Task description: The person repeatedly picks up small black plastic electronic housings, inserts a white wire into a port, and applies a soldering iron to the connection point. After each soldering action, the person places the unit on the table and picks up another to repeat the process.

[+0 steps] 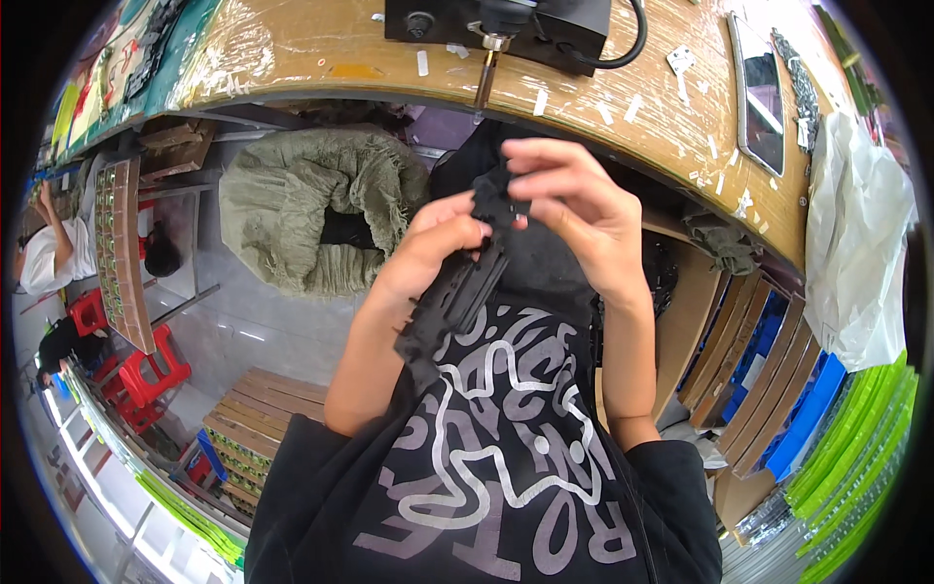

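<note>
My left hand point(433, 243) is closed round a long, ridged black plastic part point(462, 292), its thumb lying across the upper half. The part slants from near the bench edge down toward my chest. At its upper end my right hand point(584, 209) has thumb and fingers bent about it, touching it. Whether the fingertips also hold some small piece cannot be made out. Just beyond my hands, a slim rod with a metal collar point(491, 58) points down from a black box-shaped device point(574, 34) on the bench.
The wooden bench point(311, 49) carries white scraps and a dark-screened phone or tablet point(759, 92). A stool with a grey-green cloth cover point(282, 195) stands left. Stacked trays point(749, 380) and a white plastic bag point(856, 243) are at right. Red stools point(156, 365) and people show far left.
</note>
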`<state>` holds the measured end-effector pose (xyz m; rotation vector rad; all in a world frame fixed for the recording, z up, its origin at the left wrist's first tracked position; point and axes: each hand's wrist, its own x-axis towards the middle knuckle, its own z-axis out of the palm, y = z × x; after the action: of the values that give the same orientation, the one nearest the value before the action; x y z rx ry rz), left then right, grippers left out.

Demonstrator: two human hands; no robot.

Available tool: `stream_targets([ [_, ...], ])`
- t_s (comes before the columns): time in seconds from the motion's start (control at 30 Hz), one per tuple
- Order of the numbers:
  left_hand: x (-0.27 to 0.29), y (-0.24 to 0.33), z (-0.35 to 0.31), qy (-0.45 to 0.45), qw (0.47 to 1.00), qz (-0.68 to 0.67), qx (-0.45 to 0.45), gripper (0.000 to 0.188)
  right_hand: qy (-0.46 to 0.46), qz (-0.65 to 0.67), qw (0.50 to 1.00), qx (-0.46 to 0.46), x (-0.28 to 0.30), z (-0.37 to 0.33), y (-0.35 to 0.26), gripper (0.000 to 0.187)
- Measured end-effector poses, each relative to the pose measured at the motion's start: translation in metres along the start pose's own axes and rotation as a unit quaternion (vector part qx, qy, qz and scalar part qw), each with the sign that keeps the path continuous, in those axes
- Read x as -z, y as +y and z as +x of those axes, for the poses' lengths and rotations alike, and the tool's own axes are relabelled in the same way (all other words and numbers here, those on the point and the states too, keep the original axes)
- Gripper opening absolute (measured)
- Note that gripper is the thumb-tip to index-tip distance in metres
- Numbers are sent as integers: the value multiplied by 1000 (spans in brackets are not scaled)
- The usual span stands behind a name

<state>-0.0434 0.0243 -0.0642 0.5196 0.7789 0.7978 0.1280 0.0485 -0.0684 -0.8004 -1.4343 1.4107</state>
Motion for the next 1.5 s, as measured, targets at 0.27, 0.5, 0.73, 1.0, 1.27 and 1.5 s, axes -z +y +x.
stream_targets([
  [0.27,-2,2,17,217,953,91,-188,12,25,182,933,-309,-20,-19,-15,39],
  [0.5,-5,10,14,210,954,102,-186,11,51,147,937,-312,-36,-24,-19,37],
  [0.73,-6,11,15,202,955,111,-187,11,65,144,939,-306,-38,-22,-23,35],
  [1.0,-8,12,17,204,952,114,-196,10,64,141,944,-293,-36,-22,-23,34],
  [1.27,-8,11,17,214,949,114,-199,10,67,146,940,-300,-35,-22,-22,36],
  [1.5,-9,13,16,218,949,128,-186,9,69,157,939,-298,-35,-22,-21,35],
])
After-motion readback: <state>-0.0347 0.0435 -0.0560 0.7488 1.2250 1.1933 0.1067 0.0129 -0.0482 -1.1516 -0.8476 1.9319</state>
